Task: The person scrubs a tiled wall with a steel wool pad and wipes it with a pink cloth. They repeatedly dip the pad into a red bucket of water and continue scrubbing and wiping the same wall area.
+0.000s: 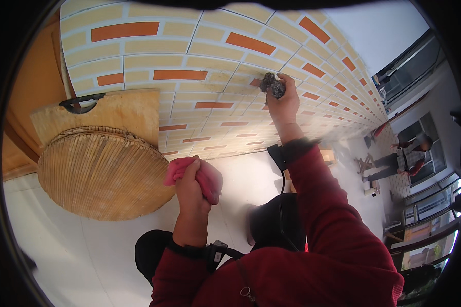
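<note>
My right hand [284,105] is raised to the tiled wall [215,57], its fingers closed around a grey steel wool scourer [272,85] that is at the wall's surface. Dark smudges mark the yellow tiles just left of the scourer. Lower and to the left, my left hand [192,188] grips a folded pink cloth [207,176], held in front of the right edge of a round lid of plant stalks [103,176]. Whether the cloth touches that lid I cannot tell. Both wrists wear black straps with small devices.
The stalk lid leans against a wooden cutting board [138,111] with a black handle, propped by the wall. An orange-brown wooden door or cabinet [30,96] is at the far left. Farther off on the right, a person [401,161] stands near a wooden stool [365,163] and windows.
</note>
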